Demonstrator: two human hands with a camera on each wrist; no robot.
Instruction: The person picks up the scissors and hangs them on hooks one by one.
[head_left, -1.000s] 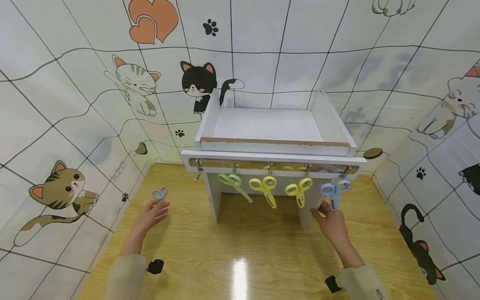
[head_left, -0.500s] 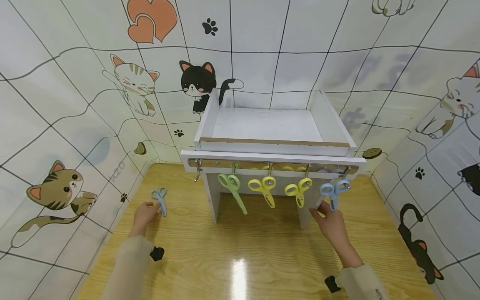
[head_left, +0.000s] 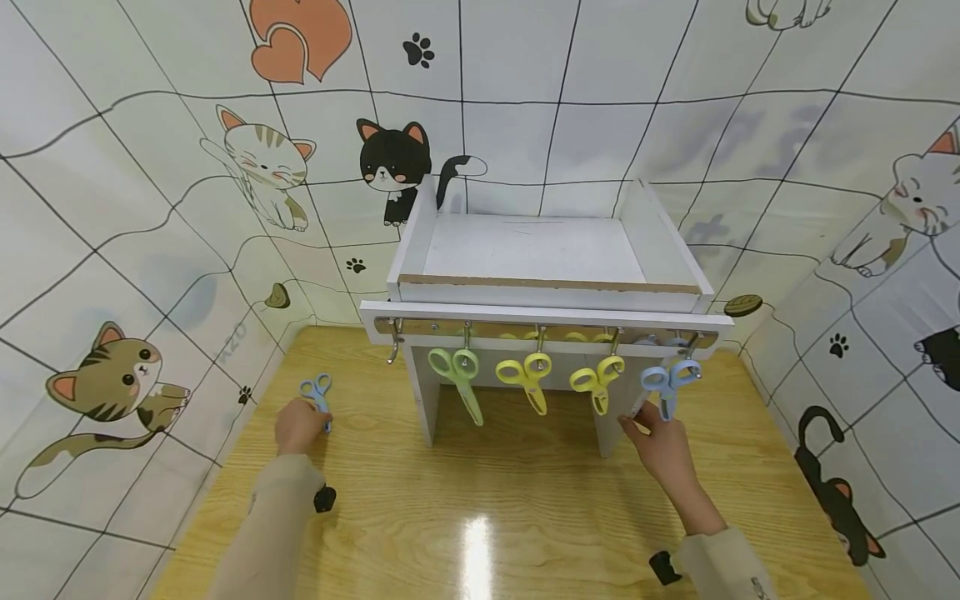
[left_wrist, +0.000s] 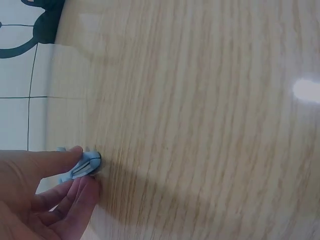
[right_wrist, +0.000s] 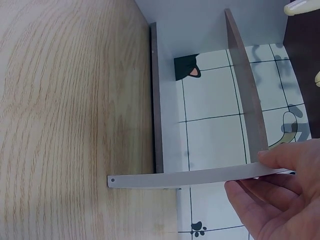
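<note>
At the left, my left hand (head_left: 298,425) pinches a pair of light blue scissors (head_left: 322,402) near the blade end, with the handle loops pointing away from me. In the left wrist view, thumb and fingers close on the blue tip (left_wrist: 89,165) just over the wood. My right hand (head_left: 663,454) grips the front edge of the white stand's right side panel (right_wrist: 175,178), thumb on one face and fingers on the other. Green scissors (head_left: 465,390), two yellow scissors (head_left: 534,390) and another blue pair (head_left: 667,393) hang from hooks along the stand's front.
The white stand (head_left: 540,293) with an open top tray is at the back middle of the wooden table (head_left: 405,517). Its leftmost metal hook (head_left: 395,340) carries nothing. Cat-patterned sheeting (head_left: 510,58) surrounds the table at the back and sides.
My left hand has gone from lying over the blue scissors to pinching their blade end. The green scissors have swung from a rightward slant to hang more upright. My right hand has stayed put.
</note>
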